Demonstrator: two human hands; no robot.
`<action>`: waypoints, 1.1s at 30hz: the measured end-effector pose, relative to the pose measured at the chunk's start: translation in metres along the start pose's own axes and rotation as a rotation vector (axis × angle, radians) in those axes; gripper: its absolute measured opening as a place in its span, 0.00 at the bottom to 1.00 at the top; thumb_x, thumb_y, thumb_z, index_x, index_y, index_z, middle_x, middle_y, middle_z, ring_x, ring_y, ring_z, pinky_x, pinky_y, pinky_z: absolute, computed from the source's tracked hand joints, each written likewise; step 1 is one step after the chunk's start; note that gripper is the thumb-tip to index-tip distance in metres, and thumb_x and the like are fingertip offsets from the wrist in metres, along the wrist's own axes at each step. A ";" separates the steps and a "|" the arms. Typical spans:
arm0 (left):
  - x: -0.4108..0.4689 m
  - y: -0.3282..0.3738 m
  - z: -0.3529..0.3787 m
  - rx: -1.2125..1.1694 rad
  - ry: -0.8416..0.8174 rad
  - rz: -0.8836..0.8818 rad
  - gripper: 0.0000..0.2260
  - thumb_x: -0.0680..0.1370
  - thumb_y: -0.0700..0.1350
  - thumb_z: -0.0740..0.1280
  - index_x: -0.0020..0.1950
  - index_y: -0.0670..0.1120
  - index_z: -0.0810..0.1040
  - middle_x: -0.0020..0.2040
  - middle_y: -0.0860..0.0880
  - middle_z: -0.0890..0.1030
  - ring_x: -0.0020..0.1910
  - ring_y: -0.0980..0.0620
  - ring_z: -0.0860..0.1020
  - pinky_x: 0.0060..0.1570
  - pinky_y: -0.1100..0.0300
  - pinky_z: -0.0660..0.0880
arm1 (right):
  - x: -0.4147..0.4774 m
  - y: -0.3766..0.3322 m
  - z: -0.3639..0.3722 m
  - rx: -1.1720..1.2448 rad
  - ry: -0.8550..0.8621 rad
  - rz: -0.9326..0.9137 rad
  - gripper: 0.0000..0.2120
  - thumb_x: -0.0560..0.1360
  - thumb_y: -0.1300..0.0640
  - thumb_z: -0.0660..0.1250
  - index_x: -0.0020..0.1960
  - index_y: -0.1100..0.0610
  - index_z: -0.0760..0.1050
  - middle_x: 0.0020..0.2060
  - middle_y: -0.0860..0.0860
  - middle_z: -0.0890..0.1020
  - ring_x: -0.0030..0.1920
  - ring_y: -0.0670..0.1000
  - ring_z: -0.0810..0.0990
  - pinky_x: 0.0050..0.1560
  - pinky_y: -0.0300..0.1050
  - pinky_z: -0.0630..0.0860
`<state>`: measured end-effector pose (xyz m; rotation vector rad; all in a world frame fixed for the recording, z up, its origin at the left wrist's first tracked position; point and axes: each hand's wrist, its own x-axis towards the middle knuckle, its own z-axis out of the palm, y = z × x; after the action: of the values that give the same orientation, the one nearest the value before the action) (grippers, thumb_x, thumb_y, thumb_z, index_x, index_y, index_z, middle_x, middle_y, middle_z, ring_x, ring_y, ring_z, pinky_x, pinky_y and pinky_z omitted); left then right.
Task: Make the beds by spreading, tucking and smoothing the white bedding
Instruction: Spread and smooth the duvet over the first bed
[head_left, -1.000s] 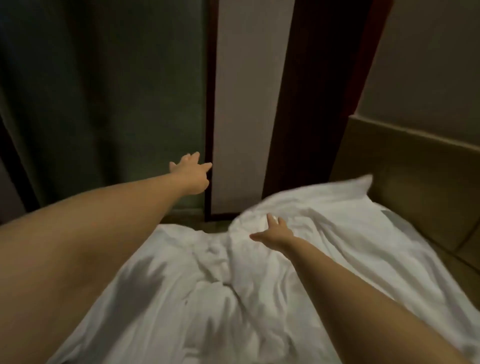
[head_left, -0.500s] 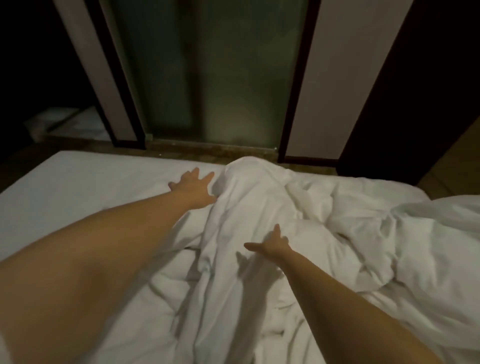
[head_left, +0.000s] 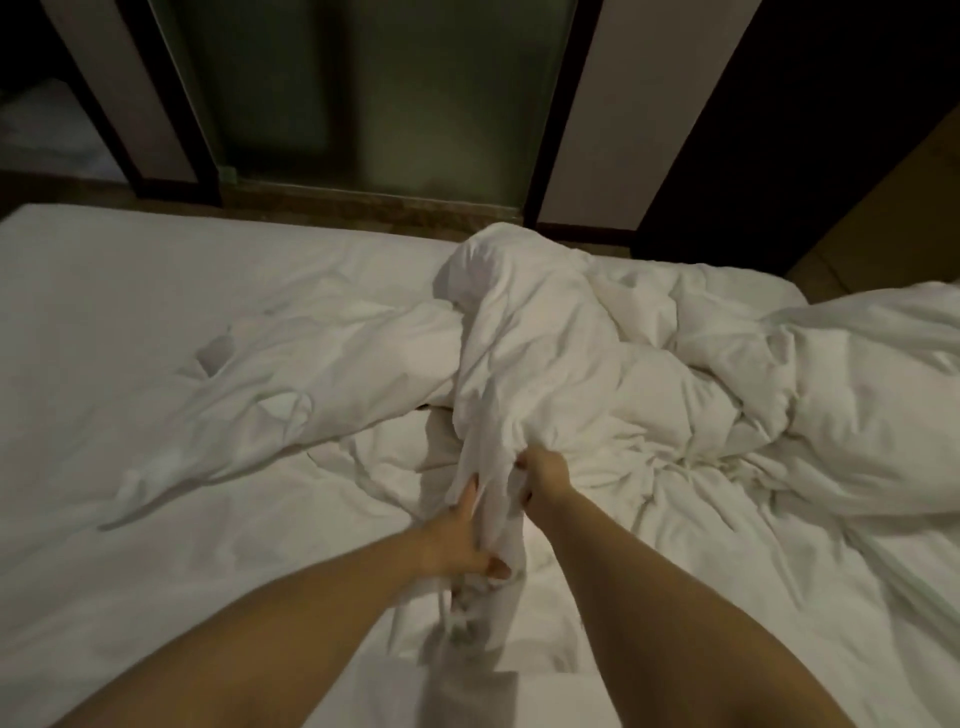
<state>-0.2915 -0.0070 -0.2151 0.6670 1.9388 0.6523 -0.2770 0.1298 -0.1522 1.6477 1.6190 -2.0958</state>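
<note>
A crumpled white duvet (head_left: 613, 374) lies bunched over the middle and right of the bed, its ridge rising toward the far edge. My left hand (head_left: 460, 540) grips a gathered fold of it near the bed's centre, thumb curled round the cloth. Just above and to the right, my right hand (head_left: 545, 473) clutches the same fold, with its fingers buried in the fabric. The white bottom sheet (head_left: 130, 322) lies mostly flat on the left half, with some wrinkles.
Beyond the far bed edge runs a strip of brown floor (head_left: 363, 208), then a frosted glass door (head_left: 374, 93) between dark frames. A dark wooden panel (head_left: 810, 130) stands at the back right. A pale shape (head_left: 47, 130) lies in the dim far left corner.
Both hands pulled back from the far side toward me and came together, going from flat and open to gripping a fold of the duvet. The view tilted down over the bed.
</note>
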 end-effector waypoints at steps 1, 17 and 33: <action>-0.004 -0.003 0.001 -0.056 0.037 -0.020 0.65 0.58 0.69 0.73 0.74 0.51 0.27 0.78 0.49 0.45 0.76 0.48 0.54 0.73 0.54 0.59 | -0.002 -0.008 0.009 0.140 0.032 -0.005 0.10 0.73 0.69 0.56 0.35 0.61 0.66 0.34 0.55 0.70 0.35 0.54 0.70 0.35 0.44 0.68; -0.044 -0.007 -0.256 0.292 0.297 -0.145 0.27 0.78 0.61 0.61 0.73 0.49 0.65 0.67 0.45 0.71 0.63 0.46 0.72 0.62 0.58 0.68 | 0.003 -0.091 -0.080 -0.645 0.473 -0.124 0.07 0.76 0.62 0.66 0.54 0.62 0.77 0.48 0.63 0.81 0.48 0.59 0.82 0.42 0.38 0.75; 0.013 -0.085 -0.264 0.338 0.462 -0.522 0.48 0.70 0.69 0.64 0.77 0.54 0.37 0.77 0.40 0.42 0.76 0.36 0.46 0.69 0.35 0.51 | 0.021 -0.094 0.135 -1.455 0.178 -0.939 0.38 0.77 0.50 0.63 0.78 0.47 0.43 0.78 0.49 0.50 0.77 0.53 0.49 0.74 0.59 0.42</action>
<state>-0.5496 -0.1017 -0.1737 0.1844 2.5535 0.1525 -0.4340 0.0886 -0.1163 0.5302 3.0349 -0.2001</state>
